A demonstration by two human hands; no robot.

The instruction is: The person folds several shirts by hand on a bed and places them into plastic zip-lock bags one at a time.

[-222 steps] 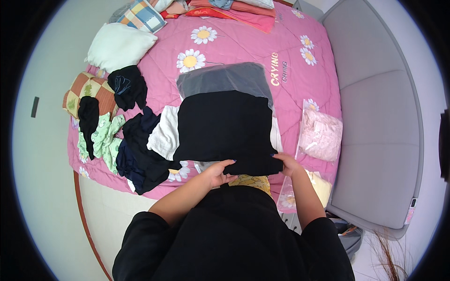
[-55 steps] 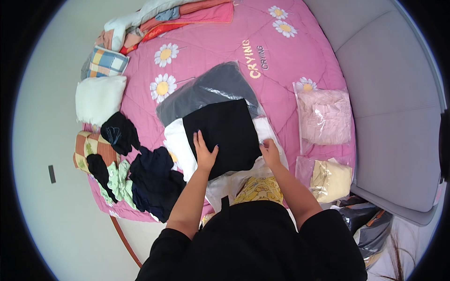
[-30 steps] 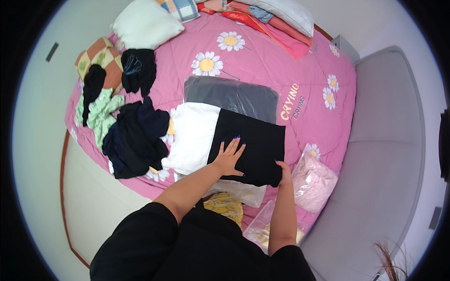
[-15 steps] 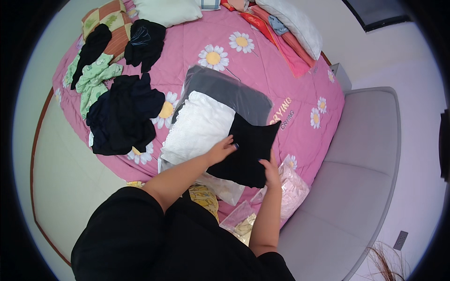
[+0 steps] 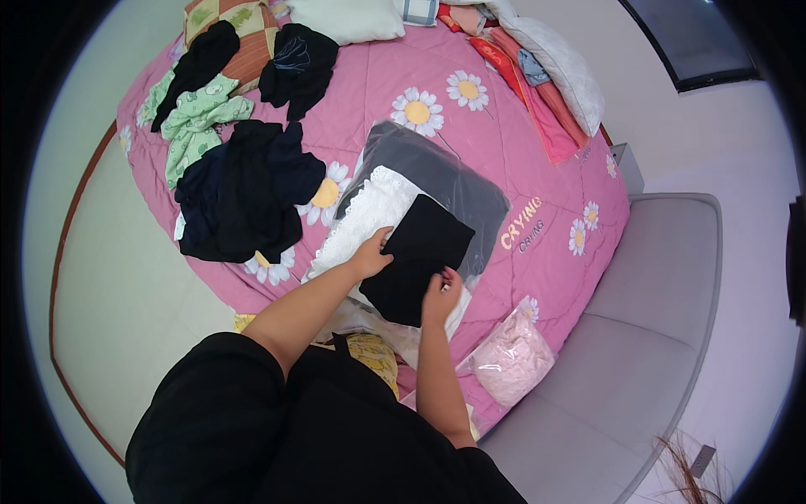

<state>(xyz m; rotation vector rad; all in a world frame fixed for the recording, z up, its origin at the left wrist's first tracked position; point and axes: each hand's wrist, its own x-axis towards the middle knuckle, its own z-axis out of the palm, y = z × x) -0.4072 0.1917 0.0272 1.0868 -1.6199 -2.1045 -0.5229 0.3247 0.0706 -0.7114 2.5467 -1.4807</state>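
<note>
A black garment [image 5: 424,244], folded into a compact block, lies over a white garment with a scalloped lace edge [image 5: 363,210]. My left hand [image 5: 372,254] is at the black garment's left edge, its thumb and fingers closed about the cloth. At the opposite edge, the curled fingers of my right hand [image 5: 442,296] hold the fabric. Beneath both garments is a dark grey item in a clear plastic bag [image 5: 445,172]. A bit of white cloth shows below my right hand. The kind of black garment cannot be made out.
Dark clothes [image 5: 248,197] lie heaped to the left on the pink flowered quilt [image 5: 504,109], near a green patterned garment [image 5: 197,118]. A bagged pink item [image 5: 512,361] rests at right, beside the grey padded headboard [image 5: 646,336]. Pillows [image 5: 344,18] line the far side.
The black garment's right part has been folded inward onto itself, making it smaller. My right hand moved left with it, and my left hand shifted from its top to its left edge. The view turned slightly.
</note>
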